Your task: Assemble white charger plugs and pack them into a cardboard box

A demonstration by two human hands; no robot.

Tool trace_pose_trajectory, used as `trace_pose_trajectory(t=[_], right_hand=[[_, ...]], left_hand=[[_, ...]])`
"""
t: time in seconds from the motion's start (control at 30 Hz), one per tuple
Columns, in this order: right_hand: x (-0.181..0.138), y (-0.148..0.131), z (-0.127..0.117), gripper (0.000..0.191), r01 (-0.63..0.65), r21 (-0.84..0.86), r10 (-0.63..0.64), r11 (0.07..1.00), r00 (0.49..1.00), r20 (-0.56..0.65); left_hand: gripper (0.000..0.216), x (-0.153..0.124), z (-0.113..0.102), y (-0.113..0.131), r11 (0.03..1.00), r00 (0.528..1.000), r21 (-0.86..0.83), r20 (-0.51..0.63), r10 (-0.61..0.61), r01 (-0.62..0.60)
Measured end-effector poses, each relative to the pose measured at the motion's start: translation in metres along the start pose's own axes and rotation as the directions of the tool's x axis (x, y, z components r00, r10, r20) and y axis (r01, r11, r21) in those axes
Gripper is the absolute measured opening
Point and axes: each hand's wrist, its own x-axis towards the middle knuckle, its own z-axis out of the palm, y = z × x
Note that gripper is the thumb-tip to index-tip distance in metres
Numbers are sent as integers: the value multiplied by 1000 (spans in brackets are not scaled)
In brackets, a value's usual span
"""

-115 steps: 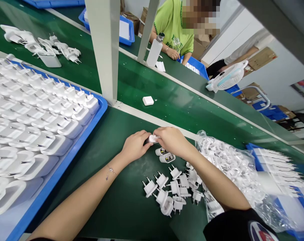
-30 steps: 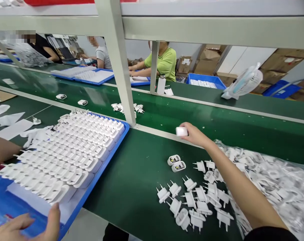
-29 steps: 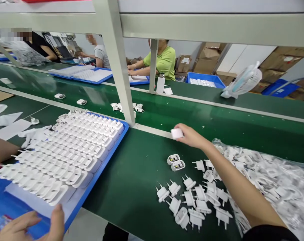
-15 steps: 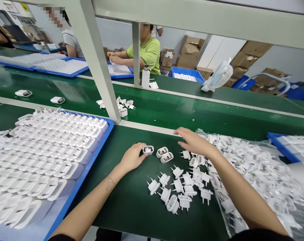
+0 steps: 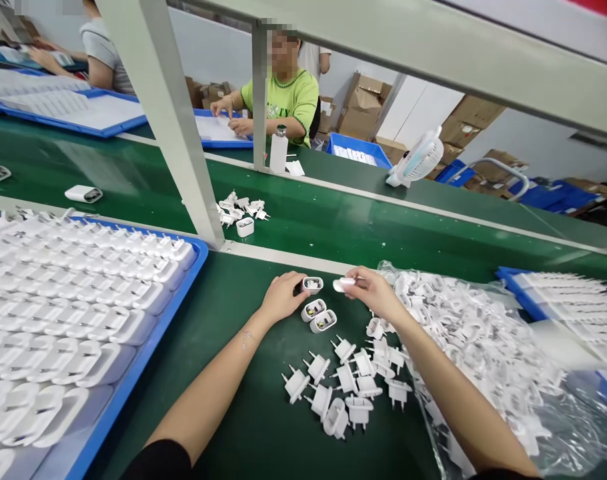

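Near right hand [image 5: 371, 290], housings [image 5: 323, 322], plugs [image 5: 336, 418], plastic bag [image 5: 573, 417]

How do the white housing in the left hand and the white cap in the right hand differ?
The housing is a hollow shell, its open end showing parts inside; the cap looks like a thinner piece, with no opening visible.

The housing is gripped at its side by the left hand, leaving its opening uncovered, while the cap is partly hidden by the right hand.

Both are white and rounded, and they are apart.
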Motion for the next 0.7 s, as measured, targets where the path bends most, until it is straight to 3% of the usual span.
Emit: trace_pose_trajectory(t=[0.07, 0.2, 0.3, 0.5, 0.6, 0.7], right_hand=[[13, -7, 15, 20, 53, 78, -49, 996, 997, -59], [26, -11, 45, 18, 132, 64, -127, 989, 989, -80], [27, -6, 54, 20, 90, 170, -72, 981, 992, -106], [21, 1, 57, 23, -107, 264, 120, 959, 992, -34], [19, 0, 57, 26, -184, 282, 184, 942, 983, 26], [19, -2, 53, 27, -168, 272, 164, 948, 986, 37]], left_hand=[[27, -1, -1, -1, 1000, 1000, -7, 4, 0, 0], [25, -1, -2, -1, 1000, 1000, 4, 15, -6, 6], [27, -1, -1, 1, 1000, 1000, 10, -5, -1, 1], [67, 0, 7, 11, 998, 994, -44, -96, -48, 44], [62, 1, 9, 10, 996, 993, -85, -111, -26, 17], [56, 3, 6, 4, 976, 995, -204, -84, 58, -74]])
